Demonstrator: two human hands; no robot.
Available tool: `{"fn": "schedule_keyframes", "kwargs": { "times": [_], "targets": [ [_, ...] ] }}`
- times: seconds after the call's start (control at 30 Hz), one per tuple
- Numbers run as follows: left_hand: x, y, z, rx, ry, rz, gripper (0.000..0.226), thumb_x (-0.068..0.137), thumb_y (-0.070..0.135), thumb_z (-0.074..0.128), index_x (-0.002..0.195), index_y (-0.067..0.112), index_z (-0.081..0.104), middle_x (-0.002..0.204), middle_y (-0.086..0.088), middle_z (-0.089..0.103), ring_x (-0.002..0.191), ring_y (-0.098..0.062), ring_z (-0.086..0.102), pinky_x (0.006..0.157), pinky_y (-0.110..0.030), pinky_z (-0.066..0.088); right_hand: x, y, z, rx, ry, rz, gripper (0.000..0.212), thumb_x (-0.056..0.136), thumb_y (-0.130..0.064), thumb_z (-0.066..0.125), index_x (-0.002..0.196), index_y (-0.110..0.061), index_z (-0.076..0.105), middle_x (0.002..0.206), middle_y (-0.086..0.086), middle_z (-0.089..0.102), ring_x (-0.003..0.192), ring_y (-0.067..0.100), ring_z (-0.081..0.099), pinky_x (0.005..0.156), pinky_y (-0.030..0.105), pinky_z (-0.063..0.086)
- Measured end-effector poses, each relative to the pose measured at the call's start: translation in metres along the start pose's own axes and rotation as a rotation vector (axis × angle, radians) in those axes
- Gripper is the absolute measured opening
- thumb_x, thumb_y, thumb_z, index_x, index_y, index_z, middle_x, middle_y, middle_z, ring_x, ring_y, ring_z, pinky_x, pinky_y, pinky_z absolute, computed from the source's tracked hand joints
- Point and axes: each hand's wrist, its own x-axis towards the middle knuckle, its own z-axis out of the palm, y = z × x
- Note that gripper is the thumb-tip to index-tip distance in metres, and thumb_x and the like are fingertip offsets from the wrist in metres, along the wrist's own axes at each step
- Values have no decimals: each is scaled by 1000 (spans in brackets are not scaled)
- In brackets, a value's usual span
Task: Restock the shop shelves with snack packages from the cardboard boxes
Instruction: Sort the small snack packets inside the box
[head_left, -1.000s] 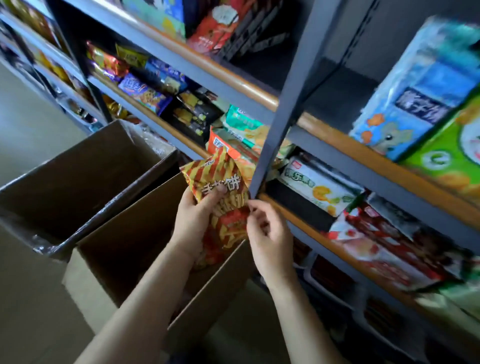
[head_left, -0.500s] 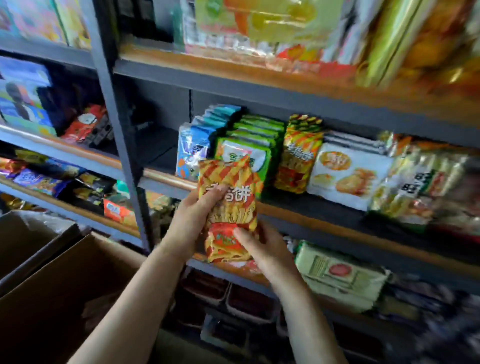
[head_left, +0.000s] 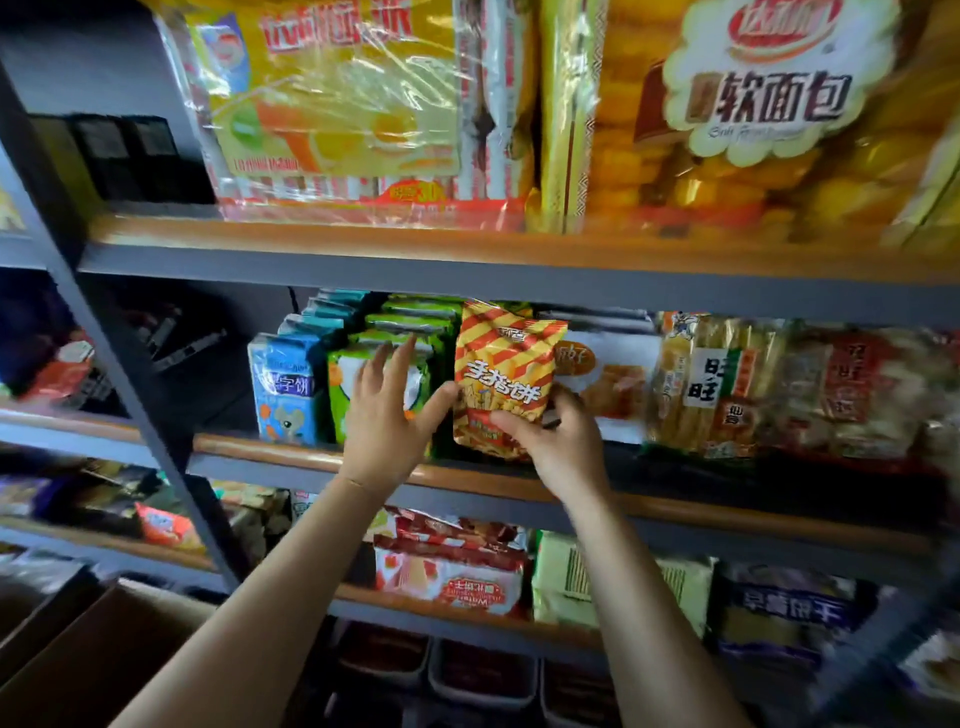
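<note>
A red-and-yellow striped snack bag stands upright at the front of the middle shelf, in front of more bags of the same kind. My right hand grips its lower edge from below. My left hand is spread with straight fingers just left of the bag; its thumb touches the bag's left side and its fingers lie in front of the green packs. A corner of a cardboard box shows at the bottom left.
Blue packs stand left of the green ones, white and clear cracker bags to the right. Large yellow bread bags fill the shelf above. A grey upright post slants at the left. Lower shelves hold more snack packs.
Both hands lifted the striped bag from over the box up to the middle shelf. My left hand has let go of it and spread out; my right hand still holds its bottom.
</note>
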Motion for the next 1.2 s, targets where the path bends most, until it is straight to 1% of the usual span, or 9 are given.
{"fn": "schedule_keyframes", "kwargs": {
  "times": [0.13, 0.27, 0.43, 0.53, 0.63, 0.73, 0.87, 1.07, 1.2],
  "targets": [
    [2, -37, 15, 337, -131, -5, 82, 92, 33, 67, 160, 31, 22, 169, -6, 10, 153, -39, 11, 113, -66, 31, 34, 22, 17, -96, -87, 105, 47, 82, -31, 80, 122, -13, 63, 111, -5, 68, 98, 4, 64, 74, 12, 43],
    [4, -45, 14, 357, -140, 51, 83, 92, 28, 68, 161, 26, 22, 168, -9, 12, 151, -43, 15, 114, -63, 34, 53, 39, 37, -218, -60, 172, 66, 85, -40, 75, 138, -12, 48, 134, 5, 58, 121, 26, 57, 89, 32, 45],
    [4, -42, 10, 407, -137, 77, 79, 93, 31, 64, 160, 24, 23, 165, -13, 19, 147, -42, 22, 105, -59, 46, 53, 43, 45, -302, 11, 188, 70, 85, -43, 74, 138, -11, 42, 136, 10, 54, 121, 31, 56, 89, 41, 50],
    [5, -42, 9, 402, -140, 90, 79, 92, 29, 65, 160, 24, 25, 164, -13, 20, 146, -42, 23, 104, -59, 46, 34, 34, 45, -400, 227, 48, 72, 84, -42, 75, 138, -9, 40, 136, 12, 48, 119, 30, 55, 85, 39, 51],
    [6, -44, 4, 400, -153, 112, 79, 93, 26, 64, 160, 29, 23, 167, -11, 14, 149, -40, 20, 107, -57, 44, 7, 20, 50, -235, 326, -178, 47, 89, -30, 71, 127, -13, 50, 112, 5, 58, 89, 20, 63, 66, 27, 51],
    [-9, -55, -7, 340, -105, 91, 83, 90, 21, 68, 160, 29, 24, 167, -14, 11, 150, -39, 23, 103, -50, 45, -15, 10, 66, -86, 144, -358, 10, 92, -19, 67, 98, -14, 63, 71, -6, 58, 62, 9, 56, 55, 21, 43],
    [-58, -102, -32, 331, -25, 10, 60, 89, 14, 69, 145, 16, 49, 148, -13, 45, 131, -36, 47, 91, -43, 50, -43, 27, 121, 5, -99, -272, 7, 93, -16, 65, 86, -14, 67, 66, -12, 57, 62, 7, 56, 57, 17, 40],
    [-138, -220, -108, 382, -675, -678, 33, 98, 32, 60, 128, 20, 67, 124, -6, 69, 114, -26, 64, 97, -38, 51, -96, 95, 238, -153, -559, 136, 14, 98, -20, 57, 88, -17, 66, 72, -10, 61, 70, 5, 57, 67, 24, 38],
    [-191, -296, -168, 372, -665, -875, 27, 99, 31, 59, 119, 16, 69, 118, -5, 71, 111, -26, 66, 96, -37, 53, -133, 101, 322, -210, -723, 224, 21, 98, -22, 56, 78, -24, 62, 64, -7, 60, 59, 8, 56, 61, 27, 42]
  ]
}}
